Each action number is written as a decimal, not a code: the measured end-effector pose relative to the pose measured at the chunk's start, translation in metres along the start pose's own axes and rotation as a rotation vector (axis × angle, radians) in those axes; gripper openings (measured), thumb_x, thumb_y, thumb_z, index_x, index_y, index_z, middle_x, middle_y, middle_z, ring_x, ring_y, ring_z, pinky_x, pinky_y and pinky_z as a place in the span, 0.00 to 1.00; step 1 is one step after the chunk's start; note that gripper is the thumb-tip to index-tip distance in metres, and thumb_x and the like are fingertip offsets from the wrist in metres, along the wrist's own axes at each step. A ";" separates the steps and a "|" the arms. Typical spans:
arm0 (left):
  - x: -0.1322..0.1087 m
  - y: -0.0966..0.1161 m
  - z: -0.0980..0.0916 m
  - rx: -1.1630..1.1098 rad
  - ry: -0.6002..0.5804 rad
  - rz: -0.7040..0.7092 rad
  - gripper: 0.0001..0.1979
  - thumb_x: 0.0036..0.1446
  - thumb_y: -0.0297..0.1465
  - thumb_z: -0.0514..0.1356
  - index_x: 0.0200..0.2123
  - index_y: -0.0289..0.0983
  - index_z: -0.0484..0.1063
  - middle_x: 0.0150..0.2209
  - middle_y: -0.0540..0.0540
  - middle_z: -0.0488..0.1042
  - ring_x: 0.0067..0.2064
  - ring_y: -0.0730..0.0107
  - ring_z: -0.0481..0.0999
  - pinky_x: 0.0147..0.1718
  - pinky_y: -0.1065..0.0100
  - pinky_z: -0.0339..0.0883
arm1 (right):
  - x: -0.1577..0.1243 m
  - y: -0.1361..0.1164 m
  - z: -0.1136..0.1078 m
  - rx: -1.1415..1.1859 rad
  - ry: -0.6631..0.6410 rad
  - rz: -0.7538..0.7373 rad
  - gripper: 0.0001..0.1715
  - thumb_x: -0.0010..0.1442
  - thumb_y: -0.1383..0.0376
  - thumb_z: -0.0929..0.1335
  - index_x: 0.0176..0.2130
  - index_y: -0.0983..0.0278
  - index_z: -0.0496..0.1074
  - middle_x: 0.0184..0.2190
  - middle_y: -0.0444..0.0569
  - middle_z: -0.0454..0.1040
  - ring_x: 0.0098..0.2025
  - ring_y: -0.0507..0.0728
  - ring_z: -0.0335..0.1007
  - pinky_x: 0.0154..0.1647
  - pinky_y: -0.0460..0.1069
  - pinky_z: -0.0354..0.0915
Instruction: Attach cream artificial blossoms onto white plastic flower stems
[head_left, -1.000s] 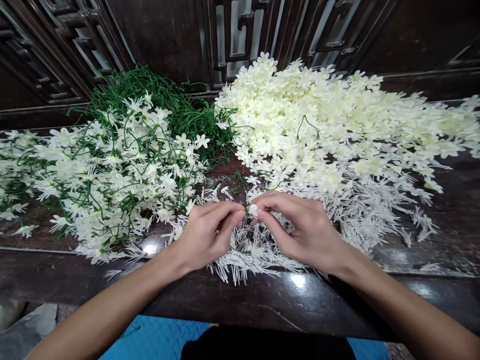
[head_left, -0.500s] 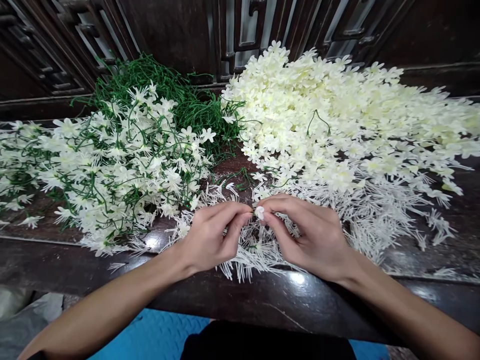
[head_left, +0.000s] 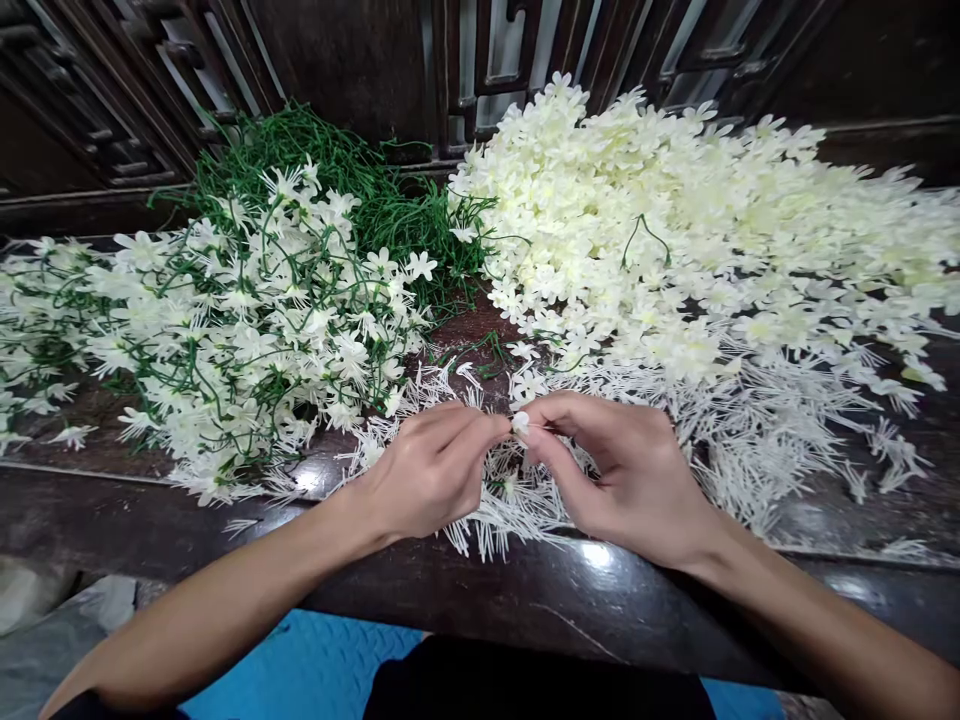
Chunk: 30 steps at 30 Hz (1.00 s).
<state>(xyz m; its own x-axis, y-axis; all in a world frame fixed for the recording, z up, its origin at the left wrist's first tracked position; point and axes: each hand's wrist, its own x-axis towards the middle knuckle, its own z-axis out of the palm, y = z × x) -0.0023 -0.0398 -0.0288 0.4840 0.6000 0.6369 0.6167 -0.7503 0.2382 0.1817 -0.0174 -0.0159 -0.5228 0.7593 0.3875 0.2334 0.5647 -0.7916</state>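
Observation:
A small white artificial flower (head_left: 520,423) is pinched between my two hands, just above the white stamens. My left hand (head_left: 435,465) is closed, its thumb and fingertips at the flower's greenish base. From the other side, the thumb and index finger of my right hand (head_left: 626,470) grip the petals. Much of the flower is hidden by the fingertips. Below and to the right spreads a pile of thin white plastic stamens (head_left: 742,450). Left of my hands lies a heap of assembled white flowers (head_left: 247,340) on green stems.
Loose cream petals (head_left: 645,220) form a big mound at the back right. Green stems (head_left: 322,170) are bunched at the back left. Everything rests on a dark wooden bench (head_left: 420,590) with a carved backrest (head_left: 360,60) behind. A blue mat (head_left: 300,665) lies below.
My left fingers have curled in tighter against the flower's base, and the left hand has turned slightly. My right hand keeps its pinch almost unmoved. The view has shifted a little.

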 end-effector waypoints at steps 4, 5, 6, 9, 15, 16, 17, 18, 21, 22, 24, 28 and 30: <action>0.003 0.002 -0.001 -0.056 0.032 -0.040 0.11 0.57 0.17 0.52 0.40 0.33 0.67 0.24 0.49 0.74 0.21 0.76 0.69 0.20 0.72 0.69 | 0.004 -0.001 -0.007 0.151 -0.072 0.136 0.06 0.61 0.69 0.65 0.32 0.63 0.69 0.22 0.44 0.70 0.21 0.51 0.67 0.18 0.46 0.64; 0.005 0.002 -0.002 -0.123 0.055 -0.095 0.09 0.58 0.19 0.54 0.40 0.33 0.69 0.26 0.49 0.75 0.23 0.76 0.72 0.21 0.73 0.70 | 0.006 0.000 -0.010 0.210 -0.082 0.154 0.06 0.61 0.69 0.65 0.32 0.63 0.69 0.22 0.44 0.70 0.21 0.51 0.67 0.17 0.46 0.63; 0.008 0.002 -0.003 -0.194 0.080 -0.154 0.08 0.59 0.20 0.56 0.41 0.33 0.70 0.28 0.48 0.77 0.25 0.76 0.74 0.22 0.73 0.71 | 0.008 0.000 -0.013 0.264 -0.085 0.161 0.06 0.62 0.68 0.66 0.32 0.62 0.70 0.23 0.43 0.71 0.22 0.51 0.68 0.17 0.45 0.63; 0.016 0.000 -0.009 -0.315 0.146 -0.274 0.10 0.57 0.24 0.62 0.43 0.33 0.73 0.32 0.46 0.79 0.30 0.74 0.77 0.27 0.71 0.73 | 0.012 0.004 -0.021 0.335 0.003 0.160 0.02 0.60 0.68 0.68 0.34 0.61 0.72 0.26 0.44 0.72 0.26 0.51 0.71 0.21 0.45 0.67; 0.022 -0.009 -0.023 -0.305 0.264 -0.328 0.09 0.54 0.21 0.64 0.37 0.39 0.78 0.32 0.48 0.79 0.30 0.74 0.76 0.26 0.68 0.71 | 0.017 0.005 -0.028 0.378 0.087 0.145 0.06 0.58 0.67 0.70 0.39 0.59 0.74 0.33 0.45 0.74 0.33 0.52 0.73 0.34 0.49 0.73; 0.022 -0.011 -0.025 -0.296 0.315 -0.352 0.10 0.55 0.22 0.63 0.38 0.40 0.78 0.31 0.50 0.78 0.28 0.75 0.75 0.23 0.69 0.70 | 0.018 0.005 -0.029 0.363 0.092 0.126 0.08 0.59 0.67 0.70 0.40 0.59 0.74 0.35 0.46 0.75 0.35 0.53 0.73 0.36 0.50 0.73; 0.021 -0.012 -0.028 -0.289 0.384 -0.380 0.10 0.56 0.22 0.63 0.39 0.42 0.77 0.30 0.51 0.77 0.26 0.77 0.73 0.19 0.70 0.68 | 0.019 0.005 -0.030 0.333 0.102 0.109 0.08 0.59 0.67 0.69 0.41 0.59 0.74 0.36 0.47 0.75 0.37 0.53 0.73 0.37 0.51 0.73; 0.022 -0.015 -0.031 -0.282 0.467 -0.408 0.11 0.57 0.22 0.62 0.39 0.43 0.77 0.29 0.52 0.76 0.23 0.79 0.72 0.16 0.71 0.66 | 0.020 0.006 -0.031 0.290 0.116 0.095 0.08 0.60 0.67 0.69 0.42 0.59 0.74 0.37 0.47 0.75 0.38 0.54 0.73 0.38 0.52 0.73; 0.024 -0.025 -0.040 -0.234 0.732 -0.413 0.10 0.61 0.23 0.58 0.41 0.42 0.76 0.32 0.52 0.76 0.25 0.79 0.74 0.19 0.69 0.71 | 0.020 0.013 -0.030 0.096 0.112 0.093 0.08 0.63 0.64 0.66 0.42 0.58 0.74 0.36 0.48 0.76 0.39 0.56 0.73 0.39 0.55 0.74; 0.026 -0.029 -0.042 -0.211 0.801 -0.375 0.10 0.61 0.24 0.58 0.42 0.43 0.75 0.34 0.52 0.76 0.29 0.77 0.77 0.25 0.66 0.75 | 0.020 0.016 -0.028 0.017 0.079 0.098 0.09 0.64 0.63 0.65 0.43 0.58 0.74 0.37 0.48 0.76 0.41 0.57 0.73 0.41 0.57 0.73; 0.028 -0.036 -0.046 -0.161 0.870 -0.359 0.12 0.63 0.27 0.56 0.47 0.46 0.73 0.43 0.53 0.76 0.43 0.68 0.79 0.41 0.58 0.78 | 0.017 0.021 -0.022 -0.165 -0.037 0.085 0.13 0.65 0.62 0.63 0.47 0.59 0.72 0.45 0.51 0.75 0.48 0.61 0.70 0.48 0.63 0.70; 0.030 -0.040 -0.050 -0.093 0.794 -0.276 0.23 0.59 0.31 0.61 0.56 0.53 0.65 0.59 0.58 0.66 0.64 0.55 0.60 0.59 0.50 0.65 | 0.011 0.024 -0.009 -0.467 -0.307 -0.015 0.25 0.68 0.59 0.57 0.58 0.67 0.65 0.65 0.53 0.55 0.64 0.71 0.47 0.58 0.74 0.55; 0.030 -0.039 -0.051 -0.063 0.764 -0.240 0.29 0.55 0.30 0.64 0.58 0.54 0.61 0.63 0.60 0.59 0.66 0.54 0.54 0.59 0.51 0.66 | 0.010 0.024 -0.006 -0.542 -0.382 -0.031 0.28 0.69 0.58 0.54 0.61 0.68 0.60 0.67 0.51 0.47 0.65 0.72 0.40 0.58 0.76 0.50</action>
<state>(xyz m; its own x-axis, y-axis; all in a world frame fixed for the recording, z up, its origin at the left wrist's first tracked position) -0.0438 -0.0065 0.0187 -0.2301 0.4085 0.8833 0.6029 -0.6527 0.4589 0.1871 0.0054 -0.0281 -0.7666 0.6284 0.1320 0.5410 0.7428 -0.3944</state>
